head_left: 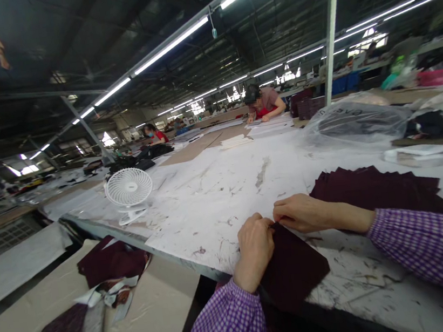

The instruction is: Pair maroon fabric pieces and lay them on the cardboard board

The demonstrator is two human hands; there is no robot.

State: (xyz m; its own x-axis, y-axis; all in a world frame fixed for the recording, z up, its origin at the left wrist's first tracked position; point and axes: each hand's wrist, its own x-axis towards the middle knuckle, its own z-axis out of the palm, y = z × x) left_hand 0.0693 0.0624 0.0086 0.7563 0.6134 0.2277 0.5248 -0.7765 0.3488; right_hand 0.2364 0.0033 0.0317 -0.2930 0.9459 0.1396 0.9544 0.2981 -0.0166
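A dark maroon fabric piece [296,270] lies over the front edge of the white-covered table [209,200], its lower part hanging past the edge. My left hand [255,246] is closed on its upper left corner. Close beside it, my right hand [303,213] pinches the top corner of the same piece, fingertips nearly touching those of my left hand. Behind my right forearm, a fanned stack of maroon fabric pieces [375,186] rests on the table. The fingertips are partly hidden at the pinched corner.
A small white fan [129,192] stands on the table at left. Maroon fabric and scraps [114,262] lie on a lower beige surface. A clear plastic bag [356,118] sits at the back right. Two people [265,103] work farther back, near a metal post [332,31].
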